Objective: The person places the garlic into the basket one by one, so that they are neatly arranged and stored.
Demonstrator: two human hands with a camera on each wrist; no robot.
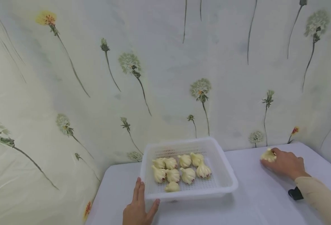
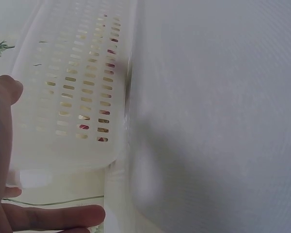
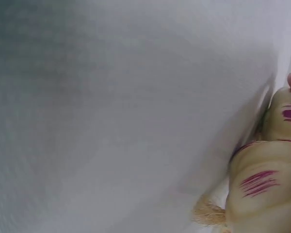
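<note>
A white plastic basket (image 1: 224,176) with slotted walls stands mid-table, holding several pale garlic bulbs (image 1: 188,175). My left hand (image 1: 138,206) is at the basket's front left corner, fingers straight along the left side and thumb by the front rim. In the left wrist view, the thumb (image 2: 8,90) overlaps the slotted basket wall (image 2: 82,87). Far to the right, my right hand (image 1: 287,163) grips a garlic bulb (image 1: 268,155) low over the tabletop, fingers and thumb curled around it. Purple streaks and a brown root tuft show on that bulb (image 3: 262,189) in the right wrist view.
White cloth covers the table (image 1: 255,193). A curtain (image 1: 165,78) printed with dandelions hangs right behind the table's back edge. A black strap-like object (image 1: 295,193) shows beside the right sleeve (image 1: 320,197).
</note>
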